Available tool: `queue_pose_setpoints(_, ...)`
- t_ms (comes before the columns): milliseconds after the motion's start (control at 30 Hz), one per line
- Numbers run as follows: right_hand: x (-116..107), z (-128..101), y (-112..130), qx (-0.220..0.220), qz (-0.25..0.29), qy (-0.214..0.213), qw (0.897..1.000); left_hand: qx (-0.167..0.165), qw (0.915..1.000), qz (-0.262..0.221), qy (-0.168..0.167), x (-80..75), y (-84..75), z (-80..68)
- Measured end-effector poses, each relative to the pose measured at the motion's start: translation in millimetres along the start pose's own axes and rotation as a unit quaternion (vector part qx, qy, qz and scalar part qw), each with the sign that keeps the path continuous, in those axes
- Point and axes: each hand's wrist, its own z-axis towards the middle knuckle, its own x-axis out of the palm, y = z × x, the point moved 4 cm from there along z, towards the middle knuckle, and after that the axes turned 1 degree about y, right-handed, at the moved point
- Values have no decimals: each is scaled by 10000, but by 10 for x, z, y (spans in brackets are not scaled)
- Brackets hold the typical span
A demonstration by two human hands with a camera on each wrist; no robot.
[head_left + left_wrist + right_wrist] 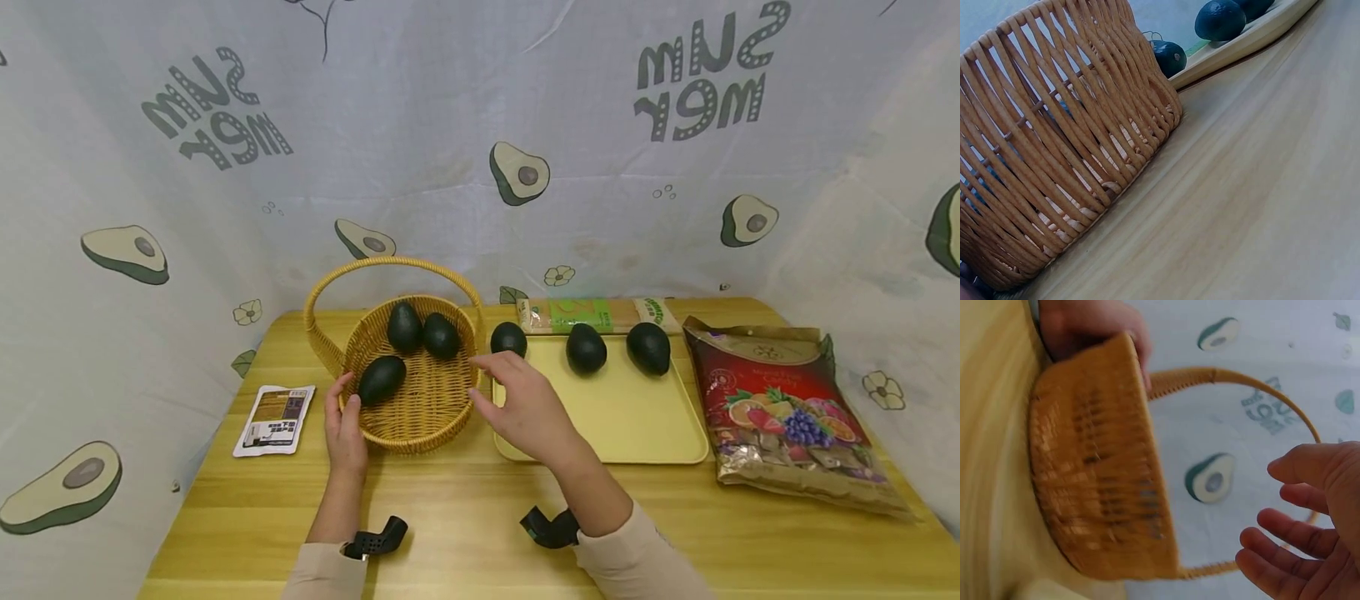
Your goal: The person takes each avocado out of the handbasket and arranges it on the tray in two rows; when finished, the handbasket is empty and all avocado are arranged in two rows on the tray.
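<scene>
A round wicker basket (420,440) with a tall hoop handle stands left of centre, holding an avocado (382,380) by the near left wall and two more avocados (405,327) at the back. My left hand (347,433) grips the basket's left rim, with the thumb close to the nearest avocado. In the right wrist view, fingers of that left hand (1094,328) lap over the rim. My right hand (528,408) hovers by the basket's right rim, fingers spread and holding nothing. The left wrist view shows the woven side (1066,137), with the left hand barely visible.
Right of the basket lies a yellow tray (630,425) with three avocados (586,349) along its far side. Behind it is a long noodle-like packet (592,316). A large candy bag (787,417) lies far right, a small white pouch (274,421) at left.
</scene>
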Motion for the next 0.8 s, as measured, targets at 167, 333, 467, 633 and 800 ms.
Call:
queue_pose_setpoints(167, 316, 94, 180, -158, 66, 530, 9984, 38, 9998, -177, -61, -9, 0, 1)
queue_pose_setpoints(333, 640, 322, 264, -34, -12, 948, 9955, 48, 9997, -215, -108, 5, 3, -1)
queue_pose_setpoints(467, 863, 542, 290, 410, 11, 1276, 9910, 55, 9997, -219, -39, 22, 14, 0)
queue_pose_setpoints(633, 1127, 783, 298, 1081, 104, 1583, 9814, 79, 9999, -72, -5, 21, 18, 9)
queue_pose_setpoints(800, 1370, 884, 247, 1469, 21, 1742, 9737, 88, 10000, -2, 14, 12, 9, 24)
